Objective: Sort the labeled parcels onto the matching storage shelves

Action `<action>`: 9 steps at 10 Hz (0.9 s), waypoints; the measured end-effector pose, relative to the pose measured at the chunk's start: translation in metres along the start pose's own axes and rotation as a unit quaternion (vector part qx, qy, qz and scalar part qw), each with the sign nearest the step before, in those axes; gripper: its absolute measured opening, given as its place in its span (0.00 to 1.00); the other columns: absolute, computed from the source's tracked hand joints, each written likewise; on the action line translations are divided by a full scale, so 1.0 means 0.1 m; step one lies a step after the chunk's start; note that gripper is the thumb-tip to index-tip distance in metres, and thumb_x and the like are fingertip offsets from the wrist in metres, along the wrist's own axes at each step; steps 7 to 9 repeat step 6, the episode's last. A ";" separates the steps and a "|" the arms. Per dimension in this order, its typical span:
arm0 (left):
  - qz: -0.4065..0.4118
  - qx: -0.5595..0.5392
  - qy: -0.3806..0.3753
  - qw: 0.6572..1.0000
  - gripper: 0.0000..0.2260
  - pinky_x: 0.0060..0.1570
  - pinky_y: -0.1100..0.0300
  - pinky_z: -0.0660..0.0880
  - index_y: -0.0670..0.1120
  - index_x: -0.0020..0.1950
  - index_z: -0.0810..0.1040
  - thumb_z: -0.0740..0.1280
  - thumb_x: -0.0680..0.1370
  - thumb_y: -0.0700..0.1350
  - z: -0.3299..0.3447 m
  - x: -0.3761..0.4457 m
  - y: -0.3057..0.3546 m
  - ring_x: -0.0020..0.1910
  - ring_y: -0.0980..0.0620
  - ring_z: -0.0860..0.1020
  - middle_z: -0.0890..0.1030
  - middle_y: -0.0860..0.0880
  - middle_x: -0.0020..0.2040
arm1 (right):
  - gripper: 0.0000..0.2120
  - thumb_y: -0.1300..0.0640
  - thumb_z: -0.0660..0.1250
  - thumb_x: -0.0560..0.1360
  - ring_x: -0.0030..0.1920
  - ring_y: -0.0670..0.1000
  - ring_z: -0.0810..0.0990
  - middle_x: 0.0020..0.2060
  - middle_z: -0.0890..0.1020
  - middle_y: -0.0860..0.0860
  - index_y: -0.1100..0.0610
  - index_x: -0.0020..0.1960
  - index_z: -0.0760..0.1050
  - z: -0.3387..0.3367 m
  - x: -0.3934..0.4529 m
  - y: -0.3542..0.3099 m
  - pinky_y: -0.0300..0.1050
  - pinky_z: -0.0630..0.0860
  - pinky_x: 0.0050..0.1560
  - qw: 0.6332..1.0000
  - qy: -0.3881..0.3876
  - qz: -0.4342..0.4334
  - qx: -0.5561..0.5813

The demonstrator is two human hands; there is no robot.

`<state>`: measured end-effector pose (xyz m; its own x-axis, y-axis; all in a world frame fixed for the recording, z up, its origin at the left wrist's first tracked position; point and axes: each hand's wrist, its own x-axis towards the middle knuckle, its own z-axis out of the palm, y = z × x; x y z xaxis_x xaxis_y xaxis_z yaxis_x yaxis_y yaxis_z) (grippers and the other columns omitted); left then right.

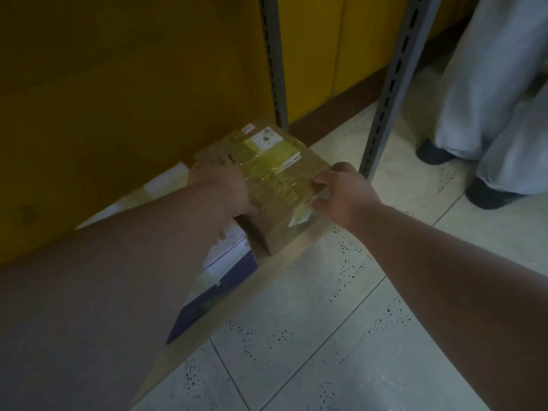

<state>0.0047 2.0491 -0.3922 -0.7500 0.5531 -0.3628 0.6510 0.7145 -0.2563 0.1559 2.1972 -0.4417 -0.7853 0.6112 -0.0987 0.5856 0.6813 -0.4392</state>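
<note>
hands (pixel 284 191) round taped, seemingly cardboard parcel (pixel 267 161)

A brown cardboard parcel (pixel 267 170) wrapped in yellowish clear tape carries a white label. Beside it lies a white box (pixel 219 271) with dark blue sides. The wall (pixel 118 84) behind is mustard yellow with a brown skirting. The floor tiles (pixel 311 336) are pale with black speckles. The shelf posts (pixel 388 84) are grey.
</note>
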 end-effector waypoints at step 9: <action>0.043 -0.128 0.174 0.975 0.20 0.57 0.51 0.74 0.53 0.59 0.81 0.67 0.75 0.64 0.12 -0.57 -0.01 0.57 0.46 0.76 0.82 0.49 0.54 | 0.23 0.51 0.67 0.75 0.64 0.54 0.72 0.66 0.72 0.51 0.50 0.69 0.72 -0.05 -0.42 -0.11 0.50 0.74 0.64 0.996 0.079 -0.034 -0.010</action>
